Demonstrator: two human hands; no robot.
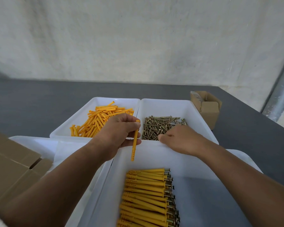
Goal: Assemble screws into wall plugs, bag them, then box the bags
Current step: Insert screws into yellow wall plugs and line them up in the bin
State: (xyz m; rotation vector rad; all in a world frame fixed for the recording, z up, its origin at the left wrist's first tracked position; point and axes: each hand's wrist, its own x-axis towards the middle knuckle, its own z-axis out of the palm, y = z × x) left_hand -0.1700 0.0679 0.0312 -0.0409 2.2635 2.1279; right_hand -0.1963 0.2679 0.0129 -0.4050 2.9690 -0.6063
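Note:
My left hand [120, 131] pinches one yellow wall plug [134, 141] upright, its tip hanging over the near white bin [203, 161]. That bin holds several assembled plugs with screws [147, 197] laid in a row. My right hand [179, 139] reaches into the far right white bin [193, 110] with curled fingers down among the loose brass screws [159, 126]; whether a screw is between the fingers is hidden. The far left white bin [82, 115] holds loose yellow plugs [97, 120].
A small open cardboard box [206, 108] stands at the back right on the dark grey table [31, 104]. Flat cardboard boxes [11, 164] lie at the left, beside another white bin [39, 145]. A pale wall rises behind the table.

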